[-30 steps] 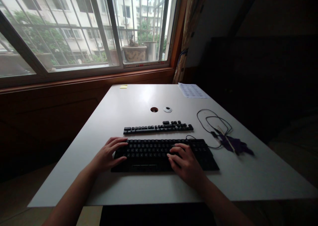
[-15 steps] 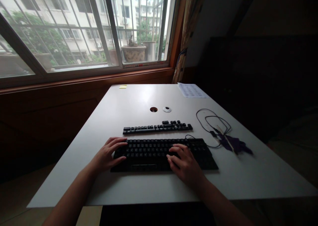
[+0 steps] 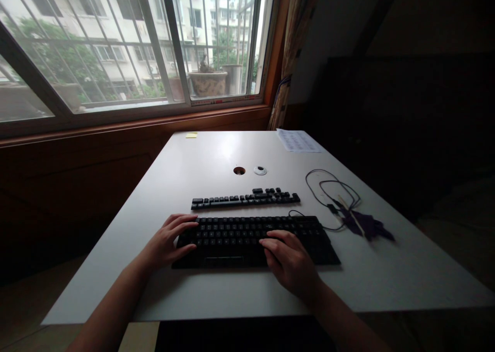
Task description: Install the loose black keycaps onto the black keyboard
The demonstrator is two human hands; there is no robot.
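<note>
A black keyboard (image 3: 228, 234) lies on the white table, with its lower row lacking visible keycaps. My left hand (image 3: 164, 242) clasps its left end, fingers at the far corner and thumb on the near side. Over the right half of the keys, my right hand (image 3: 288, 259) has its fingers bent and drawn together, tips down at the key rows. Whatever may be between those fingertips is hidden. Just beyond the keyboard, loose black keycaps (image 3: 235, 200) stand lined up in rows.
A black cable (image 3: 309, 179) loops on the right beside a dark purple cloth (image 3: 367, 225) with a thin stick across it. Farther back are a round hole (image 3: 239, 171), a white ring-shaped cover (image 3: 260, 170), printed paper (image 3: 299, 141) and a yellow sticky note (image 3: 191, 135).
My right hand has shifted slightly toward me, its fingers drawn closer together and lower on the keys. My left hand and the keyboard stay about where they were.
</note>
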